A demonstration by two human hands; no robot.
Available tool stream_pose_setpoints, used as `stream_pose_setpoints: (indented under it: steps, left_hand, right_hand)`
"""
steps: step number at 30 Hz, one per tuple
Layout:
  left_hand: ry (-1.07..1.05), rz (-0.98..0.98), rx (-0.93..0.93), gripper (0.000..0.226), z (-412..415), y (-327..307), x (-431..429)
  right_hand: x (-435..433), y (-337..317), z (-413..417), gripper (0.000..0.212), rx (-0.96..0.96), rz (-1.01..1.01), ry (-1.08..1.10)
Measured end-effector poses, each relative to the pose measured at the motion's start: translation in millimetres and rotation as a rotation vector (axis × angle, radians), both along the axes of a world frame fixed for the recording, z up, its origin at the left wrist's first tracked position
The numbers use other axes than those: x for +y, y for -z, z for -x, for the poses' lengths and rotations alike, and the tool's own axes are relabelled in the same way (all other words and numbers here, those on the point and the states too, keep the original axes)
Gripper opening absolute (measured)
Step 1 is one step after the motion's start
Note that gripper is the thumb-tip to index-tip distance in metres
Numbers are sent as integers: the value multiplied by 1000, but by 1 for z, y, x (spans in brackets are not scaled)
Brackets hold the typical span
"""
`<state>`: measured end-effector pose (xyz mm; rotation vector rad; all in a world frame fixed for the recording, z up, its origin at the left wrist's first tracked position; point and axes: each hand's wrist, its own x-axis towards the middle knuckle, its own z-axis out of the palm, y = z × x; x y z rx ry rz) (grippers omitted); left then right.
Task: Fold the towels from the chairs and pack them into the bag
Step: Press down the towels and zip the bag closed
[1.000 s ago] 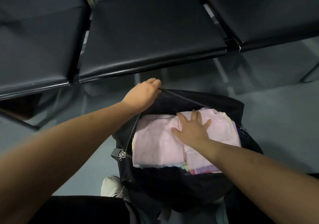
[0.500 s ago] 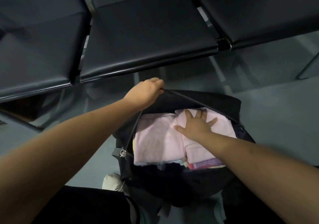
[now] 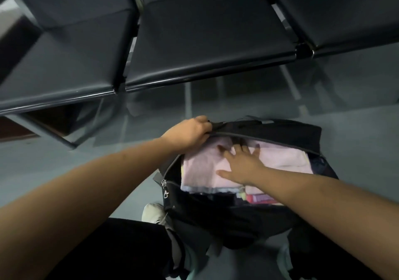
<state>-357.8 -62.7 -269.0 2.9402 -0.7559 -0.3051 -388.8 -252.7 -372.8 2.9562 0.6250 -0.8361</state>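
The grey floor (image 3: 356, 111) carries the black bag (image 3: 280, 130) under the left hand (image 3: 190, 132) gripping its far rim, a pale shoe (image 3: 153, 212) nearer than that grip, and black chairs (image 3: 205, 42) beyond it.

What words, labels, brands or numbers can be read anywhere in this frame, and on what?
None can be read.
The black bag, pink towels, chairs and shoe show no legible print.
The reddish item under the towels is too blurred to tell.

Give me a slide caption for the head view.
Left hand grips the black bag while the right hand presses folded pink towels inside.
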Motion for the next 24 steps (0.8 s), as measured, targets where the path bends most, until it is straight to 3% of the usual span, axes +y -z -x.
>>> stream_pose_setpoints:
  steps: [2,5,6,8,10,12,14,16,18,20,24]
  left_hand:
    - [0,-56,80,22,11,13,11]
    - [-33,-66,182,21,25,36,21]
    - [-47,-43,199,21,29,41,21]
    - [-94,22,205,18,35,50,21]
    - [-148,69,209,16,42,60,23]
    - [-153,53,184,16,51,69,27]
    - [-91,54,108,17,60,78,25]
    - [62,20,80,18,74,85,14]
    - [180,9,182,20,89,93,-4]
    - [146,-104,401,32,101,105,-16]
    - [-35,-263,530,41,110,133,1]
  right_hand:
    - [1,-23,17,79,-99,152,-183]
    - [11,-44,44,38,-365,8,-467]
    - [10,-49,44,34,-496,-41,-484]
    - [-1,-44,28,50,-674,-122,-457]
    - [-22,-32,10,82,-540,-98,-414]
    - [-45,-13,2,98,-347,-28,-407]
    - [-59,7,0,100,-184,46,-404]
    - [-57,20,2,100,-142,87,-394]
    - [-53,24,-1,98,-143,89,-380]
    - [-52,24,-5,95,-146,84,-362]
    - [-51,25,-14,92,-113,72,-320]
